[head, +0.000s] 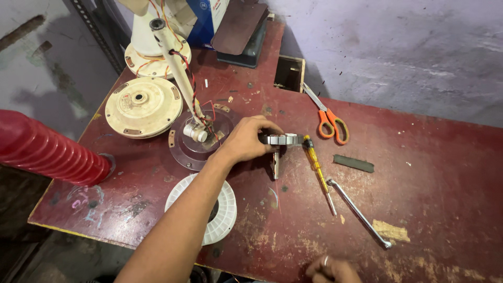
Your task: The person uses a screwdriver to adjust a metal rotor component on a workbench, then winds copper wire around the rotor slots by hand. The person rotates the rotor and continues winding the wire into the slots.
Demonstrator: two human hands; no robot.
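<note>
The left hand [246,140] reaches across the worn red surface [429,173], its grip pinching a flat metal stator core [283,139] held level above a short upright shaft [276,164]. Just right of the core lies a yellow screwdriver [317,170], beside a bent metal wrench [359,212], a dark file [353,163] and orange scissors [329,119]. A white spool [222,209] sits under the forearm. The right hand [331,270] rests at the near edge, fingers curled together, holding nothing visible. A round cream fan cover [142,106] lies far left.
</note>
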